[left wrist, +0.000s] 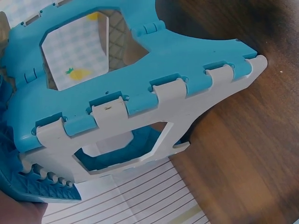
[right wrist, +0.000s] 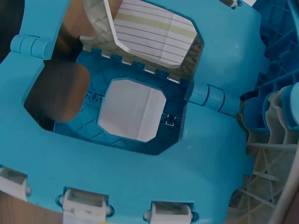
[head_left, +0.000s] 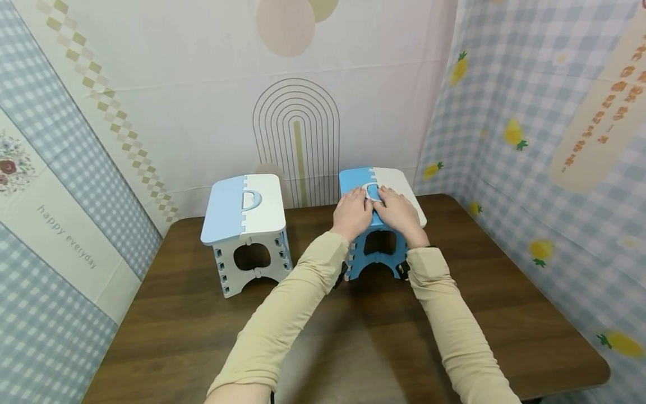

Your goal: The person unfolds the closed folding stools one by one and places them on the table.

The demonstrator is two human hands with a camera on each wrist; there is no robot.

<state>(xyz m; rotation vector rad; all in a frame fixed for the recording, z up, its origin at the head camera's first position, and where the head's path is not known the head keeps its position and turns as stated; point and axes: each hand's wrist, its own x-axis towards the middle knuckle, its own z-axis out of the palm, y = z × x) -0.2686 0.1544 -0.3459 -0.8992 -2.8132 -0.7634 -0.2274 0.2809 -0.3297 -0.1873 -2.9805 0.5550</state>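
Observation:
A folding stool [head_left: 355, 178] with a bright blue and white top stands unfolded on the table, right of centre. My left hand [head_left: 351, 214] rests on the blue part of its seat, and my right hand [head_left: 400, 213] lies on the seat's right side. Between the fingertips a white carry handle [head_left: 367, 186] is partly covered; whether they touch it I cannot tell. The left wrist view shows the stool's blue leg panel [left wrist: 121, 88] hinged to a white side panel. Through the panel's opening in the right wrist view, its dark blue inside [right wrist: 96, 70] is visible.
A second folding stool [head_left: 224, 210], pale blue and white, stands unfolded to the left with its handle lying on the seat. Both stand on a dark wooden table [head_left: 166, 336]. Patterned cloth [head_left: 202, 101] hangs behind and along both sides.

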